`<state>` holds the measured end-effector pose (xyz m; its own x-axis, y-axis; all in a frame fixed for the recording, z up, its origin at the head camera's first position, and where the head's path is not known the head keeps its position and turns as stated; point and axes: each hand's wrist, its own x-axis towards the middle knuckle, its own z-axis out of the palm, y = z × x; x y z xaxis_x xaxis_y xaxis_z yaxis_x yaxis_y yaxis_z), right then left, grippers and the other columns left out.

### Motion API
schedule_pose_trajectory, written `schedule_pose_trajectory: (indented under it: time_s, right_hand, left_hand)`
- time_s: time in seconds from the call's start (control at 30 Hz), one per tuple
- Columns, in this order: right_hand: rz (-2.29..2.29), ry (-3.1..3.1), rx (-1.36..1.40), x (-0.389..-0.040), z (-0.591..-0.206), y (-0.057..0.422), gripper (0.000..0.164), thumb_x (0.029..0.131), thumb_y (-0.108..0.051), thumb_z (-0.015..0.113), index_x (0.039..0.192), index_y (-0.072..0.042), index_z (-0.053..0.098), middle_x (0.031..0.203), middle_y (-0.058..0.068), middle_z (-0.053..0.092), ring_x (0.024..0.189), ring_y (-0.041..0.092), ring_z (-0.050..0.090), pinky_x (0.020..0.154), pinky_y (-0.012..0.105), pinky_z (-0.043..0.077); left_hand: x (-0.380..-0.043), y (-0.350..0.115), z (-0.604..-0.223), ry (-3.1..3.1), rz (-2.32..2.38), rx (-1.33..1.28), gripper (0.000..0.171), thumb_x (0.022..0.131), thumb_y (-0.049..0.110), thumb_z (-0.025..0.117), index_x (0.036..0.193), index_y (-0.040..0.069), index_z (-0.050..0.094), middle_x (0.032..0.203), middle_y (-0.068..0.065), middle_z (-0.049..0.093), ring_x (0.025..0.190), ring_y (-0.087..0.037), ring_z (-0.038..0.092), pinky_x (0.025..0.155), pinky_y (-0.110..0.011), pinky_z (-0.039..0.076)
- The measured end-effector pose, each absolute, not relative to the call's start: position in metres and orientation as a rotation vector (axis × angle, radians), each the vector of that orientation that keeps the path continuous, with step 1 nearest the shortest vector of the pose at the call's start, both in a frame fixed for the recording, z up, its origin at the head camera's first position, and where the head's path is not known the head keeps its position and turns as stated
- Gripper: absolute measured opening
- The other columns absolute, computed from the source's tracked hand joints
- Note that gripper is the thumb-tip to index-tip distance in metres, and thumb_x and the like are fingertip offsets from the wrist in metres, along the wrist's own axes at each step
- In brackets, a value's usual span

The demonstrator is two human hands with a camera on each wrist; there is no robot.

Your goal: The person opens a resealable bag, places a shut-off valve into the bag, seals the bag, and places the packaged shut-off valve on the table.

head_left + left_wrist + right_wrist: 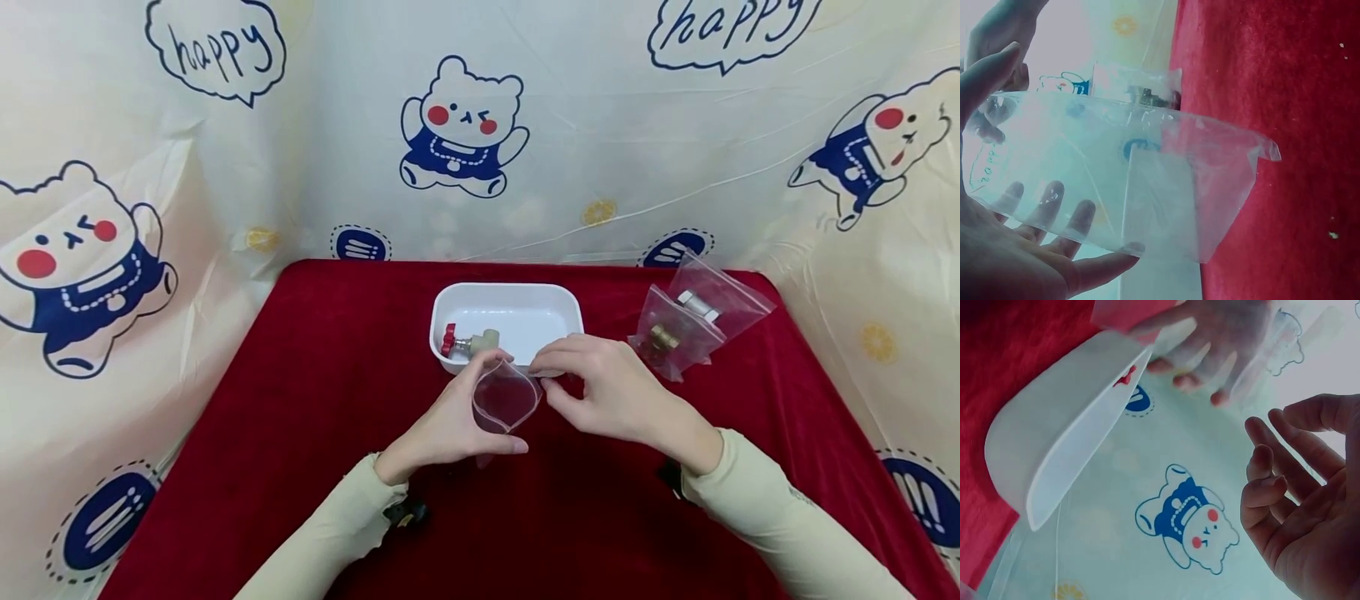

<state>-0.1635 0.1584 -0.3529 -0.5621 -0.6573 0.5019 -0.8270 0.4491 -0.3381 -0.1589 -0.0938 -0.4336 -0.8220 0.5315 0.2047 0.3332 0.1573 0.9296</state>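
Note:
My left hand (pixel 446 425) holds a clear plastic zip bag (pixel 507 398) between its thumb and fingers, and the bag's mouth gapes toward the head camera. In the left wrist view the bag (pixel 1166 181) hangs without visible contents. My right hand (pixel 618 390) is at the right side of the mouth with its fingers loosely bent; in the right wrist view that hand (pixel 1310 500) shows a gap between thumb and fingers. Whether its fingertips touch the bag is hard to tell. Just beyond the left hand, a valve with a red handle (pixel 480 342) lies in a white tray (pixel 525 288).
To the right of the tray lie two clear bags, one holding a brass fitting (pixel 663 337), the other a silver metal fitting (pixel 697 306). A dark red cloth (pixel 337 350) covers the table. Printed curtains (pixel 570 167) stand behind and at both sides.

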Motion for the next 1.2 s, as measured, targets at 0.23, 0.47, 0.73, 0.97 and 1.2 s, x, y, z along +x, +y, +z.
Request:
schedule_pose_trajectory:
  time_s: [0.23, 0.47, 0.73, 0.97, 1.2]
  right_hand:
    - [0.809, -2.545, 1.182, -0.204, -0.349, 0.165, 0.017, 0.091, -0.015, 0.074, 0.106, -0.013, 0.080, 0.098, -0.007, 0.075, 0.073, 0.012, 0.058, 0.060, 0.031, 0.050]
    - [0.822, -2.770, 1.051, -0.249, -0.343, 0.163, 0.018, 0.095, -0.019, 0.070, 0.110, -0.015, 0.081, 0.093, -0.005, 0.073, 0.071, 0.014, 0.055, 0.057, 0.035, 0.048]
    - [0.728, -2.934, 1.049, -0.288, -0.340, 0.149, 0.024, 0.097, -0.020, 0.068, 0.115, -0.013, 0.080, 0.103, 0.002, 0.076, 0.070, 0.019, 0.060, 0.058, 0.035, 0.054]
    - [0.534, -3.052, 1.056, -0.315, -0.351, 0.133, 0.024, 0.097, -0.025, 0.067, 0.114, -0.014, 0.080, 0.105, 0.000, 0.076, 0.086, 0.020, 0.063, 0.074, 0.037, 0.056]
    - [0.371, -3.177, 1.161, -0.324, -0.370, 0.107, 0.036, 0.096, -0.034, 0.072, 0.122, -0.010, 0.078, 0.111, 0.006, 0.073, 0.096, 0.022, 0.067, 0.079, 0.042, 0.059]
  left_hand:
    - [-0.159, -0.098, -0.433, 2.277, 1.713, 0.848, 0.097, 0.071, 0.019, 0.099, 0.148, 0.021, 0.041, 0.140, -0.001, 0.054, 0.127, -0.023, 0.055, 0.106, -0.057, 0.047]
    - [-0.156, -0.099, -0.434, 2.265, 1.693, 0.823, 0.096, 0.072, 0.014, 0.098, 0.149, 0.018, 0.039, 0.141, 0.000, 0.053, 0.128, -0.020, 0.054, 0.105, -0.058, 0.048]
    - [-0.155, -0.100, -0.435, 2.284, 1.697, 0.823, 0.098, 0.072, 0.018, 0.099, 0.150, 0.022, 0.040, 0.141, -0.002, 0.053, 0.129, -0.022, 0.054, 0.105, -0.060, 0.046]
    - [-0.154, -0.102, -0.435, 2.290, 1.686, 0.807, 0.098, 0.071, 0.019, 0.098, 0.150, 0.021, 0.040, 0.142, 0.001, 0.053, 0.130, -0.018, 0.053, 0.107, -0.059, 0.046]
    - [-0.153, -0.103, -0.438, 2.314, 1.654, 0.792, 0.097, 0.072, 0.017, 0.097, 0.151, 0.017, 0.041, 0.139, 0.001, 0.054, 0.128, -0.023, 0.054, 0.105, -0.059, 0.048]
